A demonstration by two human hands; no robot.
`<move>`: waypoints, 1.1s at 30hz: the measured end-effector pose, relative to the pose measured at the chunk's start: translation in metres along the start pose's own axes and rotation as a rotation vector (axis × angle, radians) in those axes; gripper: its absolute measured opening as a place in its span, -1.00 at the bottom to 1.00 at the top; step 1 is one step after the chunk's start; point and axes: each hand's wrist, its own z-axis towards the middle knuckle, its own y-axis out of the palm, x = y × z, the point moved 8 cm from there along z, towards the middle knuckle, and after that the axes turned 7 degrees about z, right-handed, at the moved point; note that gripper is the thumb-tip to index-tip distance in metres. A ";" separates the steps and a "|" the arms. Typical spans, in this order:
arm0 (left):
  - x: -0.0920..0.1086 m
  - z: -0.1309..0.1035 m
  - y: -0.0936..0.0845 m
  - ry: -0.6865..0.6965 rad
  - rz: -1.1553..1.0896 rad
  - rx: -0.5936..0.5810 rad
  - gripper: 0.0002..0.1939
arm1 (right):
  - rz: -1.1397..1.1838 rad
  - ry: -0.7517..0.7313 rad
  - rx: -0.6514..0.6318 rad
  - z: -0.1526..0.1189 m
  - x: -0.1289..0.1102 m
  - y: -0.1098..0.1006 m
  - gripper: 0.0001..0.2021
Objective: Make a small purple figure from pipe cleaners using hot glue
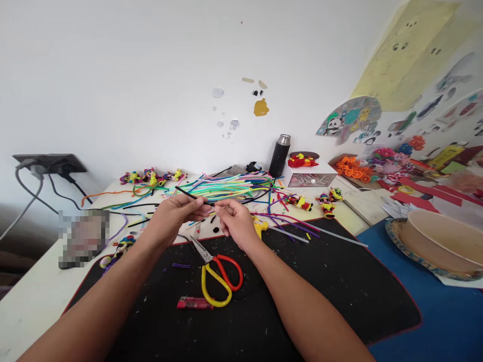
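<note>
A black pipe cleaner (185, 192) is pinched in my left hand (175, 212), one end sticking out up and to the left. Close beside it, my right hand (236, 218) pinches the same black pipe cleaner near its right end. Both hands are raised over the rear of the black mat (320, 296). Below them lie scissors (207, 257) with one red and one yellow handle, blades spread slightly. A pink-red lighter (194, 302) rests by the yellow handle, and a short purple piece (181, 265) lies to the left. A yellow glue gun (260, 227) is partly hidden behind my right hand.
Behind my hands is a pile of colourful pipe cleaners (226, 187). A black thermos (279, 156) and a white box (311, 176) stand near the wall. Small figures (326, 205) sit around. Glue sticks (339, 235) cross the mat's edge; a round bowl (445, 241) is at right.
</note>
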 end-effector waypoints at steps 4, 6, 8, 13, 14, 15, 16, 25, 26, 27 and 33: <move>-0.005 -0.001 0.005 -0.050 -0.095 -0.022 -0.58 | -0.001 -0.006 0.017 0.000 0.001 0.000 -0.69; -0.006 -0.002 0.008 -0.060 -0.106 -0.035 -0.60 | -0.001 -0.001 0.023 0.000 0.002 -0.001 -0.69; -0.007 -0.001 0.009 -0.063 -0.100 -0.040 -0.61 | 0.000 -0.004 0.020 0.000 0.002 -0.001 -0.69; -0.009 0.000 0.008 -0.054 -0.112 -0.025 -0.59 | 0.012 -0.020 0.015 -0.001 -0.001 -0.001 -0.70; -0.010 0.000 0.008 -0.053 -0.116 -0.027 -0.59 | 0.017 -0.023 0.013 -0.001 -0.002 0.000 -0.71; -0.010 0.000 0.008 -0.054 -0.116 -0.031 -0.59 | 0.020 -0.026 0.010 -0.001 -0.002 0.000 -0.72; -0.011 -0.001 0.009 -0.057 -0.114 -0.036 -0.58 | 0.021 -0.028 0.008 -0.001 -0.002 0.000 -0.72; -0.011 -0.001 0.011 -0.043 -0.010 -0.050 -0.51 | 0.011 -0.026 0.019 -0.002 -0.006 0.000 -0.74; -0.011 -0.002 0.011 -0.041 0.000 -0.054 -0.51 | 0.010 -0.028 0.022 -0.003 -0.006 0.000 -0.74; -0.011 -0.002 0.012 -0.039 0.007 -0.061 -0.51 | 0.006 -0.030 0.025 -0.003 -0.007 0.000 -0.75; -0.010 -0.006 0.020 -0.051 -0.140 -0.090 -0.51 | 0.024 -0.072 0.072 -0.001 -0.010 -0.003 -0.79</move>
